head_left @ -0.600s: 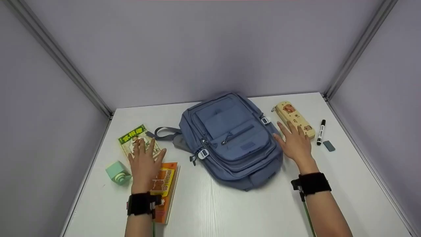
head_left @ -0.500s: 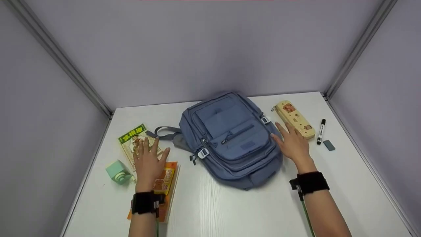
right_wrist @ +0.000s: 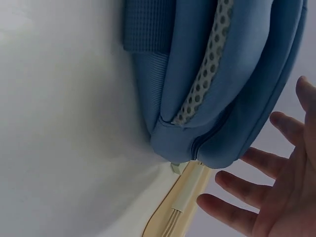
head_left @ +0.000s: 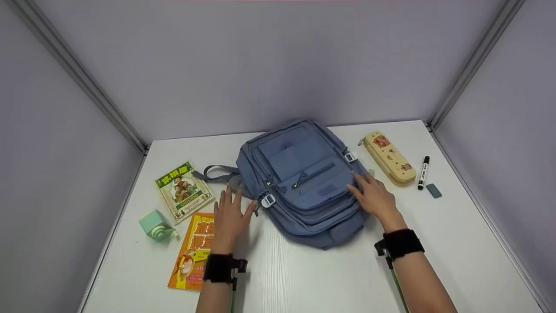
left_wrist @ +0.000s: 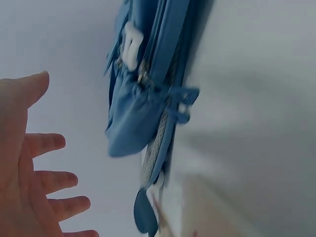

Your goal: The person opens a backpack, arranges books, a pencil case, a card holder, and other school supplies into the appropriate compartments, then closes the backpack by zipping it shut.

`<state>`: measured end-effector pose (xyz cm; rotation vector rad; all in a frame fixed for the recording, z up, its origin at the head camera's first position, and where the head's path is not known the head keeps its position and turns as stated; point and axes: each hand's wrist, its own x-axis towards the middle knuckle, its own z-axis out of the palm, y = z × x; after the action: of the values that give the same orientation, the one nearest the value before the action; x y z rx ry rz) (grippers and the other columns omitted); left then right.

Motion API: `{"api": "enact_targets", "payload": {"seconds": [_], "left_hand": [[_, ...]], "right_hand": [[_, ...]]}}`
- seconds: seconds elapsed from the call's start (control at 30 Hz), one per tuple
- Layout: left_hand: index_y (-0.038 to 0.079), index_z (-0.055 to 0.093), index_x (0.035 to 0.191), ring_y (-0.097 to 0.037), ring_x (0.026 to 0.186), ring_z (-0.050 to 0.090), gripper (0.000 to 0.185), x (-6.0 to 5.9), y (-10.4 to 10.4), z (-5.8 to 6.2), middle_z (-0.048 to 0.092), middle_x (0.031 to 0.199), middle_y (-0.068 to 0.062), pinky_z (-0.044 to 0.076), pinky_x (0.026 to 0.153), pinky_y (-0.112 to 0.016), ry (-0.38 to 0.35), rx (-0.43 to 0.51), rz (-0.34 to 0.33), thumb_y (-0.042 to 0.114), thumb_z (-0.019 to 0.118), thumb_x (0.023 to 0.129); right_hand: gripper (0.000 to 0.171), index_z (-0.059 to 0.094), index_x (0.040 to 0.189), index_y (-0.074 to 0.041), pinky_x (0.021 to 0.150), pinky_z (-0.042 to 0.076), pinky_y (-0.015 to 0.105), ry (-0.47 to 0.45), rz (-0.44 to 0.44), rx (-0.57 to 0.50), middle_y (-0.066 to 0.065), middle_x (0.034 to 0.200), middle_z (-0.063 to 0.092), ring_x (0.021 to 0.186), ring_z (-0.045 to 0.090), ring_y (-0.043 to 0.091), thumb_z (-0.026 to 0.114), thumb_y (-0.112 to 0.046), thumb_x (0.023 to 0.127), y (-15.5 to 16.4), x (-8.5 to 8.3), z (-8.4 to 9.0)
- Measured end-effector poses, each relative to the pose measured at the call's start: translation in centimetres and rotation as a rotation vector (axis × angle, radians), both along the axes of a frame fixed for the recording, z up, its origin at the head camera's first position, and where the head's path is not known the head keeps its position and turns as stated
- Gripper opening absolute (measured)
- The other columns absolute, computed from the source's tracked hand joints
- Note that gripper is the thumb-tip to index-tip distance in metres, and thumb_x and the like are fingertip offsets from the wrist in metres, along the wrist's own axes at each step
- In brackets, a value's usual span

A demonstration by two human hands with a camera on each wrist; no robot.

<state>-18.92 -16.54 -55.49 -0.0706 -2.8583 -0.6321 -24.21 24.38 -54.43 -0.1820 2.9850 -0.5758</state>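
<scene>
Nearest to us, toward the left edge of the white tabletop (head_left: 286,282), we see an orange book (head_left: 189,265), its right side partly covered by a forearm in a black wristband (head_left: 218,268). Just past it, the left hand (head_left: 230,217) is raised above the tabletop, fingers extended and spread, gripping nothing; its wrist view shows us a gap between it and the backpack. The right hand (head_left: 374,195) is at the bag's right side, fingers spread and slightly bent, with nothing in their grasp; we cannot tell whether the fingertips touch the cloth. Near the left edge, we notice a mint-green container (head_left: 153,221) with its pump turned toward us. The blue backpack (head_left: 299,169) lies pocket side up in the middle of the tabletop, its far end close to the far edge, and a grey-blue strap (head_left: 219,167) reaches left to a green-titled book (head_left: 184,191). Near the right edge we have a dark teal block (head_left: 433,190), then a black-capped marker (head_left: 424,173) just beyond it. Toward the far right corner, a yellow pencil case (head_left: 389,158) lies slanted between backpack and marker. Behind the far edge we see a grey panel (head_left: 282,65).
</scene>
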Motion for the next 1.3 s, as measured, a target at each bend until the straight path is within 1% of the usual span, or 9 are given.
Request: {"api": "enact_targets", "payload": {"seconds": [0.13,0.3,0.43,0.6,0.7,0.83,0.93,1.07,1.3], "left_hand": [[0.005,0.052,0.141,-0.048,0.137,0.03,0.065,0.7,2.1,-0.9,0.032,0.151,-0.028,0.026,0.106,-0.066,0.029,-0.03,-0.116,0.05,0.058,0.095],[0.011,0.053,0.142,-0.046,0.14,0.026,0.06,1.6,5.3,-1.1,0.028,0.155,-0.024,0.024,0.108,-0.063,-0.016,-0.109,-0.283,0.048,0.061,0.095],[0.015,0.052,0.143,-0.045,0.14,0.027,0.057,2.5,7.6,-1.6,0.032,0.154,-0.02,0.025,0.108,-0.062,-0.042,-0.161,-0.356,0.047,0.058,0.096],[0.021,0.053,0.143,-0.041,0.139,0.033,0.052,3.6,9.5,-1.9,0.045,0.147,-0.016,0.024,0.107,-0.064,-0.024,-0.266,-0.357,0.05,0.051,0.099],[0.022,0.056,0.141,-0.04,0.137,0.036,0.052,4.2,10.2,-1.8,0.047,0.144,-0.018,0.025,0.106,-0.066,-0.024,-0.27,-0.343,0.052,0.048,0.1],[0.021,0.057,0.139,-0.043,0.137,0.036,0.054,4.6,10.6,-1.8,0.046,0.144,-0.021,0.026,0.105,-0.066,-0.062,-0.25,-0.318,0.055,0.045,0.099],[0.02,0.057,0.139,-0.043,0.136,0.037,0.057,4.6,10.4,-1.9,0.047,0.143,-0.022,0.025,0.105,-0.067,-0.078,-0.247,-0.296,0.058,0.043,0.099],[0.017,0.057,0.137,-0.044,0.133,0.041,0.062,4.4,9.9,-2.1,0.05,0.139,-0.025,0.025,0.105,-0.066,-0.063,-0.254,-0.29,0.061,0.04,0.098],[0.01,0.054,0.137,-0.042,0.133,0.042,0.067,3.8,8.4,-1.7,0.055,0.135,-0.022,0.025,0.106,-0.066,-0.088,-0.218,-0.274,0.062,0.039,0.098]], "right_hand": [[0.068,0.034,0.154,-0.02,0.091,0.038,0.07,0.018,0.027,0.002,0.024,0.155,0.027,0.136,0.026,0.053,0.036,-0.061,0.1,-0.6,0.1,-0.8],[0.065,0.035,0.154,-0.021,0.091,0.035,0.073,0.002,0.043,0.001,0.024,0.156,0.026,0.137,0.018,0.057,0.037,-0.059,0.101,-1.3,0.5,-1.2],[0.063,0.037,0.153,-0.024,0.09,0.035,0.074,-0.021,0.039,0.024,0.022,0.157,0.025,0.137,0.014,0.06,0.038,-0.059,0.1,-1.7,0.9,-1.5],[0.062,0.04,0.151,-0.026,0.086,0.038,0.073,-0.019,0.039,0.047,0.021,0.157,0.024,0.136,0.014,0.061,0.038,-0.06,0.1,-1.9,1.2,-2.1],[0.061,0.042,0.151,-0.026,0.086,0.039,0.073,-0.026,0.032,0.056,0.02,0.157,0.024,0.137,0.014,0.061,0.038,-0.06,0.1,-2.0,1.4,-2.3],[0.061,0.043,0.15,-0.025,0.09,0.035,0.074,-0.05,0.031,0.057,0.021,0.157,0.025,0.136,0.014,0.062,0.04,-0.059,0.1,-2.3,1.7,-2.1],[0.061,0.042,0.151,-0.023,0.098,0.03,0.072,-0.062,0.049,0.062,0.024,0.155,0.027,0.136,0.016,0.061,0.039,-0.058,0.1,-2.8,2.0,-1.8],[0.063,0.04,0.152,-0.02,0.105,0.024,0.068,-0.073,0.092,0.101,0.027,0.153,0.029,0.134,0.023,0.06,0.039,-0.057,0.101,-3.5,2.7,-1.3],[0.065,0.038,0.152,-0.021,0.09,0.039,0.07,-0.087,0.125,0.16,0.029,0.152,0.031,0.124,0.03,0.069,0.04,-0.058,0.1,-4.6,4.2,-0.8]]}}
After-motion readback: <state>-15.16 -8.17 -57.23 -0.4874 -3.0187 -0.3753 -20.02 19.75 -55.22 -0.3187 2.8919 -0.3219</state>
